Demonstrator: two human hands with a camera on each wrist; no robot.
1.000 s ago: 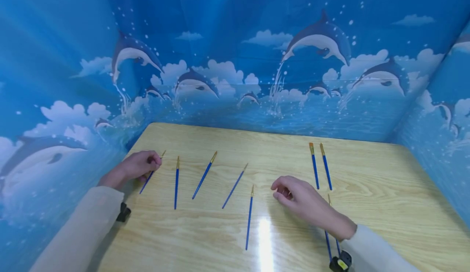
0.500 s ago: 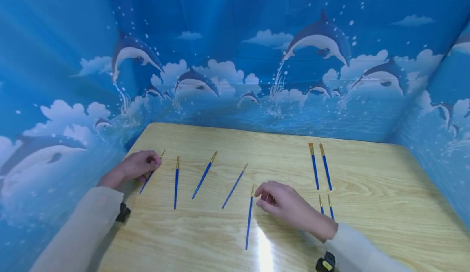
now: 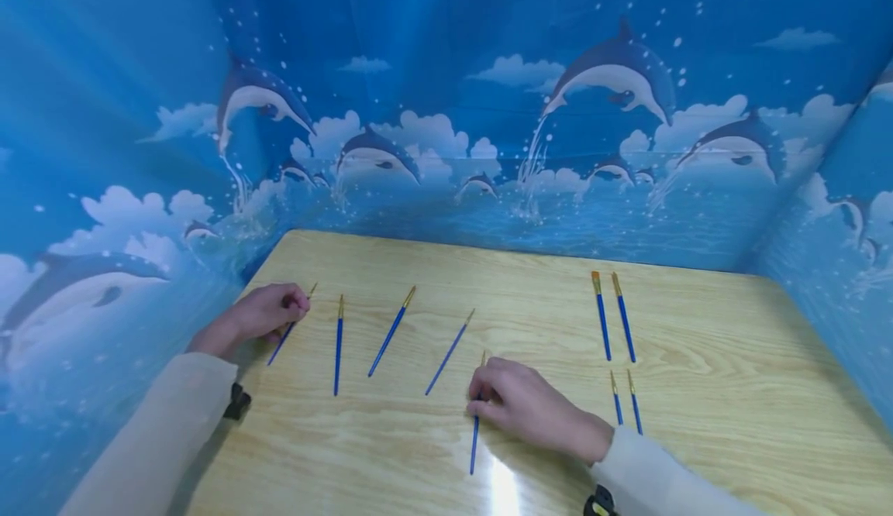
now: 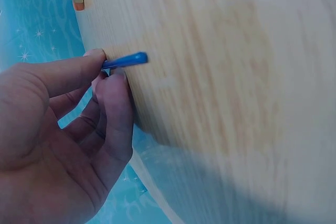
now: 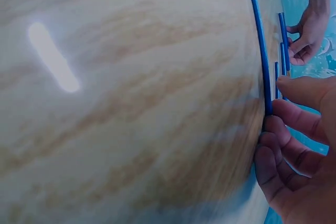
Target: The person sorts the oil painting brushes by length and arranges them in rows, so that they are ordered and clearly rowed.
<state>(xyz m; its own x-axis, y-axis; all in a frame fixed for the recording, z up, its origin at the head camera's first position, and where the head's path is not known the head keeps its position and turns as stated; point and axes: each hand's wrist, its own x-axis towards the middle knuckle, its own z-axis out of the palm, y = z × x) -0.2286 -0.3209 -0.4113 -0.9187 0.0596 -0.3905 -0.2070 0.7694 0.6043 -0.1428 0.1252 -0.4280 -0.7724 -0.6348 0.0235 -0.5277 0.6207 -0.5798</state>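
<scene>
My left hand (image 3: 261, 312), at the table's left, pinches a thin blue paintbrush (image 3: 281, 343) between thumb and fingers; the blue handle end (image 4: 128, 60) pokes out past the fingertips in the left wrist view. The right hand (image 3: 526, 404) is over another blue paintbrush (image 3: 474, 446) at the front centre, its fingers loosely bent. In the right wrist view, index and middle fingertips are right at this brush's handle (image 5: 261, 51), while the thumb (image 5: 299, 90) stands a little apart from the index finger. Between the hands lie a blue paintbrush (image 3: 338, 353), a slanted one (image 3: 391, 334) and a thinner one (image 3: 449, 355).
At the back right of the wooden table (image 3: 725, 361) lie a flat orange-tipped paintbrush (image 3: 603, 318) and a pointed one (image 3: 624, 318), side by side. Nearer, two thin brushes (image 3: 635, 407) are partly covered by the right forearm. A dolphin-print curtain (image 3: 432, 113) surrounds the table.
My right hand has moved left and down onto the front-centre brush, uncovering more of the two thin brushes on the right. The left hand keeps its hold in place.
</scene>
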